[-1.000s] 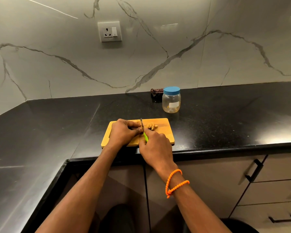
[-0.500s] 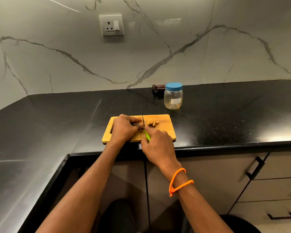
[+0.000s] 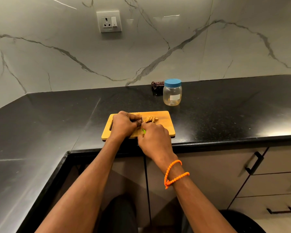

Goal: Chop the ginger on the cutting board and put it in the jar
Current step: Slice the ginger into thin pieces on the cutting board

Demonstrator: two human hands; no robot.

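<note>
While the chopping is under way, the head view shows my left hand [image 3: 124, 124] on the board [image 3: 165, 126], fingers [image 3: 136, 117] curled over the ginger [image 3: 149, 118] to pin it. My right hand [image 3: 154, 140] grips the knife [image 3: 142, 125] by its green handle, blade standing just left of the cut pieces. Beyond the board on the tabletop [image 3: 225, 115], well apart, stands the jar [image 3: 172, 92], lid on. Next I judge another slice is due, my pinning fingers kept clear of the blade; later the lid must come off.
</note>
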